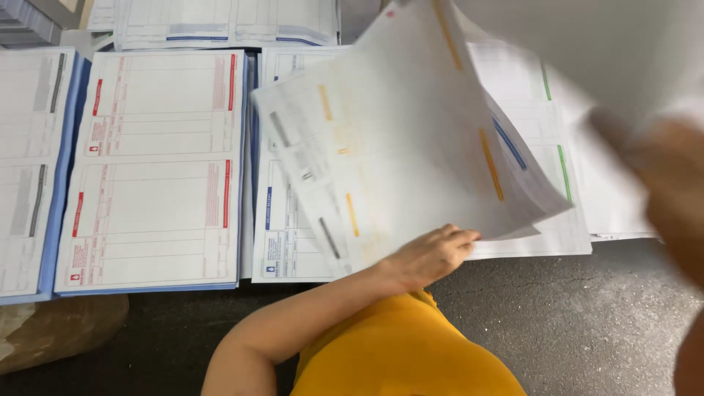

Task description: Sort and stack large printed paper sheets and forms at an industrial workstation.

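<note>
My left hand point(429, 257) pinches the lower edge of a lifted sheaf of forms point(411, 139) with yellow, grey and blue stripes, which fans up over the stacks below. My right hand point(671, 194) is blurred and close to the camera at the right, its fingers closed on a white sheet point(587, 44) raised across the top right corner. A stack of blue-printed forms point(282, 249) lies under the sheaf, and a green-printed stack point(568, 183) lies just right of it. My yellow clothing point(396, 352) fills the bottom centre.
A red-printed stack point(158, 169) and a grey-printed stack point(29, 169) lie side by side at the left, with more forms point(227, 22) behind them. The piles rest on a dark grey floor point(587, 323). A brown bundle point(59, 334) sits at the bottom left.
</note>
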